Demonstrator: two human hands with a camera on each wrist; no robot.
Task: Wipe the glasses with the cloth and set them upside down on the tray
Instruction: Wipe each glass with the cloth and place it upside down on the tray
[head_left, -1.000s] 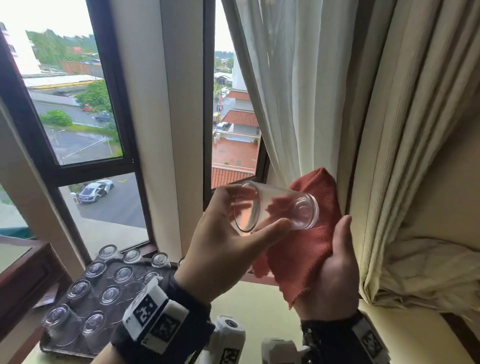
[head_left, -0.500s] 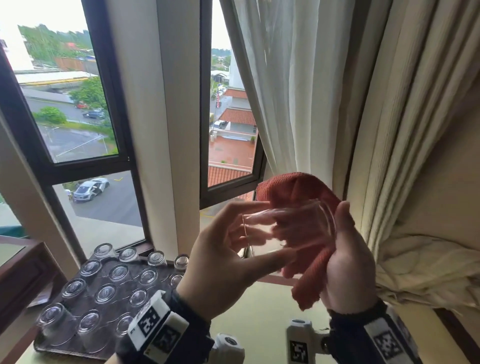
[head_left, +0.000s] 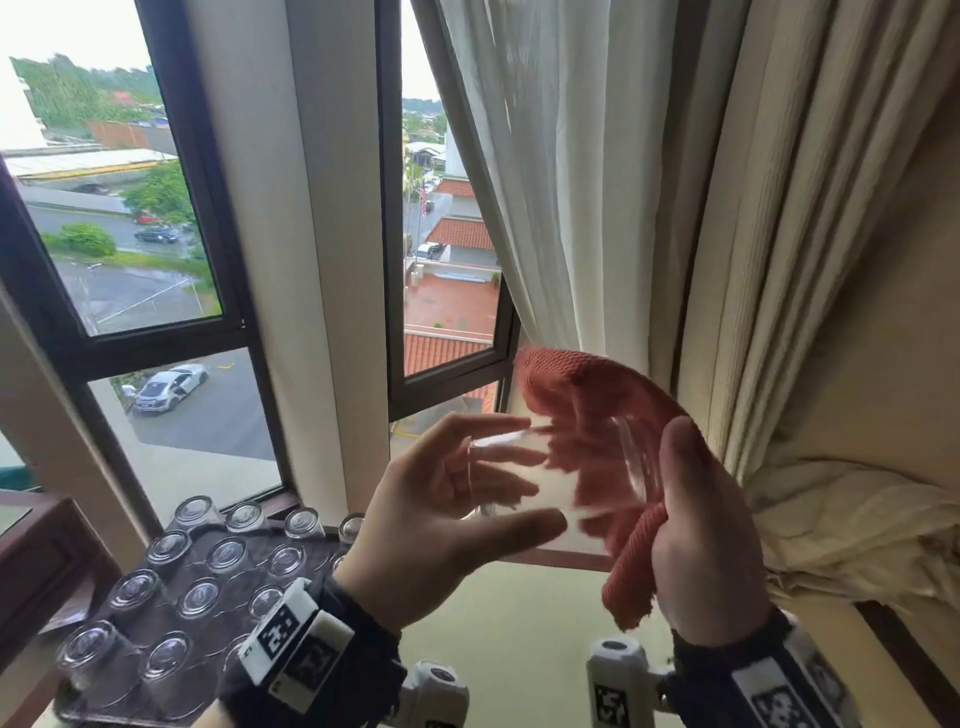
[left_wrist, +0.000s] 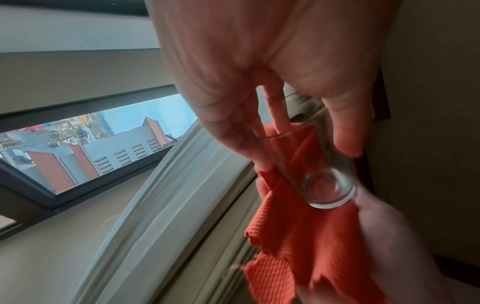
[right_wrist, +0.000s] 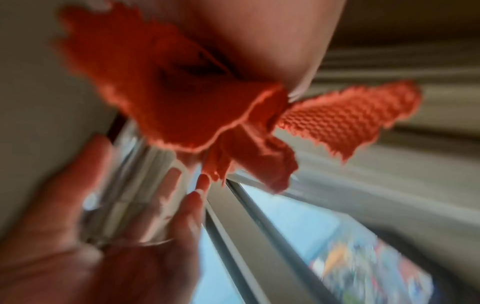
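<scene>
A clear glass (head_left: 561, 473) lies on its side in the air in front of the window. My left hand (head_left: 498, 478) grips it near the rim, thumb below and fingers above. My right hand (head_left: 691, 499) holds a red cloth (head_left: 587, 405) wrapped over the glass's base end, thumb pressing on top. The left wrist view shows the glass's thick base (left_wrist: 327, 189) against the cloth (left_wrist: 298, 226). The right wrist view is blurred, with the cloth (right_wrist: 194, 92) above the glass (right_wrist: 135, 195). A dark tray (head_left: 244, 579) at lower left carries several upside-down glasses (head_left: 200, 597).
A dark-framed window (head_left: 234, 332) fills the back, and pale curtains (head_left: 779, 260) hang close to my right hand. A brown wooden piece of furniture (head_left: 41, 545) stands left of the tray. A pale surface (head_left: 519, 649) lies under my hands.
The cloth has come up and over the glass's base end, and my right hand has closed round it. My left hand still holds the glass, now turned and slightly lower.
</scene>
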